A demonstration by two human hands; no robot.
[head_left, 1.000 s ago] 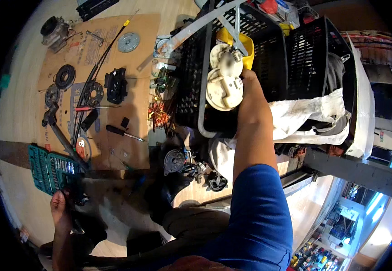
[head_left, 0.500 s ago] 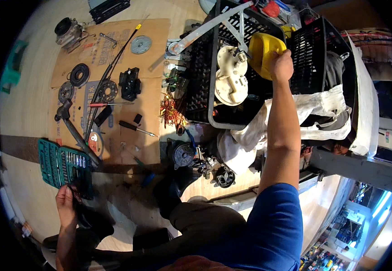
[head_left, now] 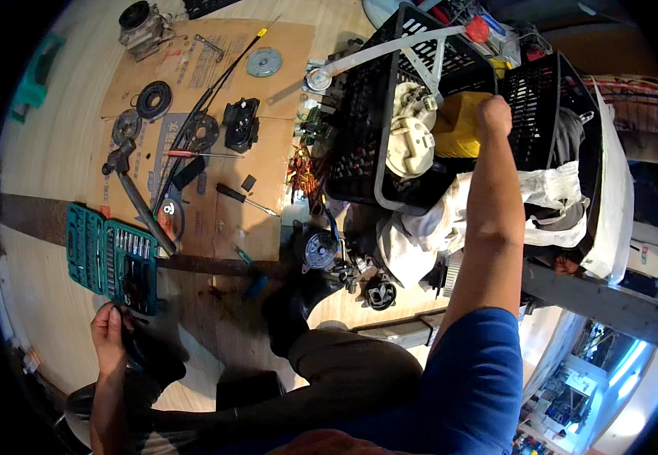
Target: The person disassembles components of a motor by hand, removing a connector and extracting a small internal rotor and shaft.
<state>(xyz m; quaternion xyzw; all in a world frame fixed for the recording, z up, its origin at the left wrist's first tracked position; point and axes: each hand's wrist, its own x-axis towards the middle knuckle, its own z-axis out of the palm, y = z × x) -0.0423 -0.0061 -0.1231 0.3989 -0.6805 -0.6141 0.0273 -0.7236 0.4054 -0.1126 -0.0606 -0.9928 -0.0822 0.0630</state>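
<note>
1. The right hand [head_left: 494, 115] is closed on the yellow container [head_left: 459, 135], gripping it at its upper right edge.
2. The yellow container sits within the outline of the black crate [head_left: 355, 140], just right of 2 cream-coloured round parts [head_left: 410, 148]; how deep it rests, I cannot tell.
3. A long grey bar [head_left: 390, 51] slants across the top of the crate, its far end near a red object [head_left: 477, 29].
4. The left hand [head_left: 109, 334] has its fingers drawn together just below the green tool case [head_left: 86, 254]; whether they pinch something small and dark, I cannot tell.
5. The case lies open, with a row of silver sockets [head_left: 133, 244] in its right half.
6. The cardboard [head_left: 268, 216] on the floor bears 2 screwdrivers, 1 with a red handle [head_left: 181, 154] and 1 with a black handle [head_left: 230, 193], plus a black ring [head_left: 153, 100] and a grey disc [head_left: 264, 62].
7. White cloth [head_left: 408, 250] lies below the crate, and the right forearm passes over part of it.
</note>
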